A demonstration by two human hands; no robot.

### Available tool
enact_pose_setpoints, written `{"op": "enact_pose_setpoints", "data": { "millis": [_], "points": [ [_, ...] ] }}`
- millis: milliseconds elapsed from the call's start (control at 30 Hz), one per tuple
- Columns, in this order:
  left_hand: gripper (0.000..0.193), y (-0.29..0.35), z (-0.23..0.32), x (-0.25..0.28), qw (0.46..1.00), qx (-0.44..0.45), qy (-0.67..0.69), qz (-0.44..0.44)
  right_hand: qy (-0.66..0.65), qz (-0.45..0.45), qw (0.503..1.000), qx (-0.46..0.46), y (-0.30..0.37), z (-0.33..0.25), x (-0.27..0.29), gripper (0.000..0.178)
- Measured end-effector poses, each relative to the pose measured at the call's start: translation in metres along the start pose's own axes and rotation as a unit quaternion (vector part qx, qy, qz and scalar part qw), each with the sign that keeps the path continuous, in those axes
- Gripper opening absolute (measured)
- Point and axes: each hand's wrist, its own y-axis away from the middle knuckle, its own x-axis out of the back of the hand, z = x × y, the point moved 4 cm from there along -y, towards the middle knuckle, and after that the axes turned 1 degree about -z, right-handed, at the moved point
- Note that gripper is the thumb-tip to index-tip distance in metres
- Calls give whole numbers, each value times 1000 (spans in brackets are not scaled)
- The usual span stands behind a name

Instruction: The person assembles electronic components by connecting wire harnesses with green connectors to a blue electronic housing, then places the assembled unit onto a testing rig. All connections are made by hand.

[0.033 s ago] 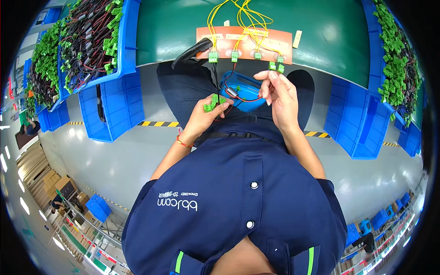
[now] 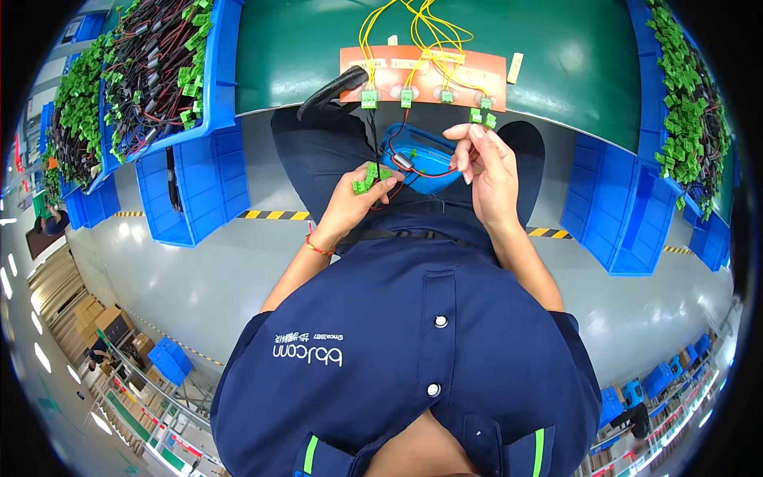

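The left hand (image 2: 350, 208) grasped a green connector (image 2: 367, 178); the right hand (image 2: 489, 171) pinched the red-and-black wire (image 2: 413, 165) running crosswise between them, above the blue tray (image 2: 425, 163) on the lap, just short of the desk's near edge (image 2: 572, 111).

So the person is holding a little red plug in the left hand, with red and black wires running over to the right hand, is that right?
Not quite: the head view shows the plug in the left hand is green, not red. The red and black wires do run across to the right hand.
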Motion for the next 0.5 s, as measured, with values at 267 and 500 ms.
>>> {"op": "enact_pose_setpoints", "data": {
  "millis": [267, 500],
  "points": [
    [20, -9, 4, -8, 996, -75, -52, -20, -14, 19, 999, 27, -3, -7, 7, 39],
    [18, -8, 0, -12, 992, -104, -63, -22, -44, 32, 997, 48, -2, -6, 8, 38]
  ]
}}
